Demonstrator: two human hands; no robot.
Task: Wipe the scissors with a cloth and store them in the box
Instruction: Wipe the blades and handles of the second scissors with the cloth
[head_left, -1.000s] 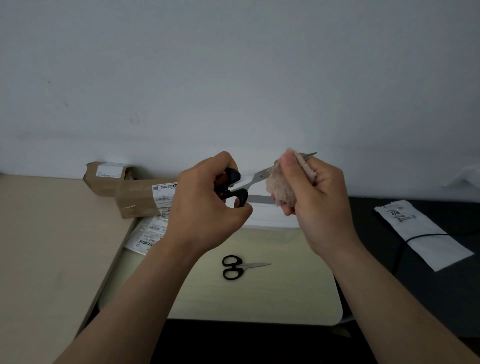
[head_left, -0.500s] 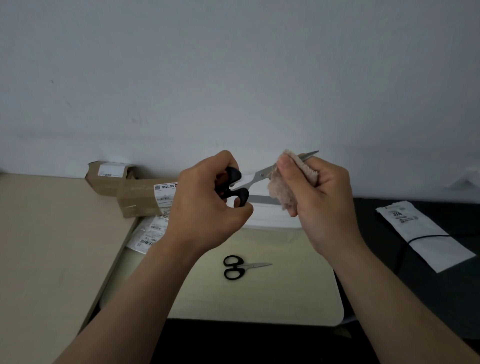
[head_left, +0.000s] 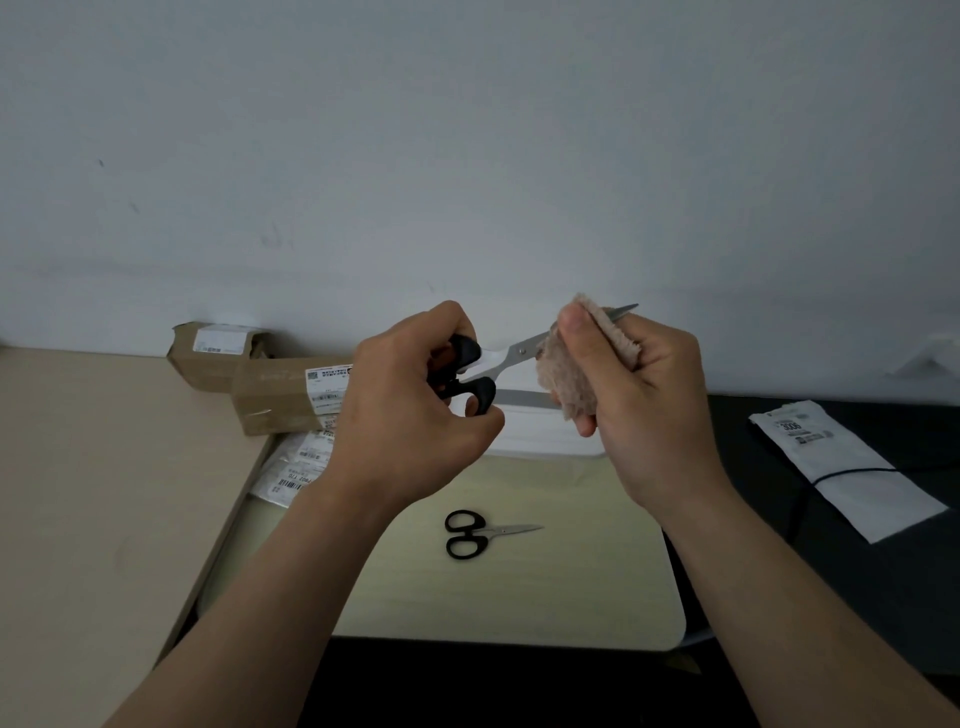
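Landmark: a pale yellow, round-cornered tabletop (head_left: 519, 597). A beige wooden desk (head_left: 104, 493) adjoins its left edge, with white labelled plastic mailing bags (head_left: 291, 467) lying at its far left corner. To its right, a black surface (head_left: 831, 597) carries a flat white paper packet (head_left: 831, 457) crossed by a thin black cable (head_left: 857, 471); a plain grey-white wall (head_left: 467, 156) stands behind.

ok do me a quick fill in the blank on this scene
The left hand grips the held scissors by their ____ handles.
The right hand pinches a ____ round the blades.
The spare scissors point their blades to the person's ____.
Missing: black; cloth; right.
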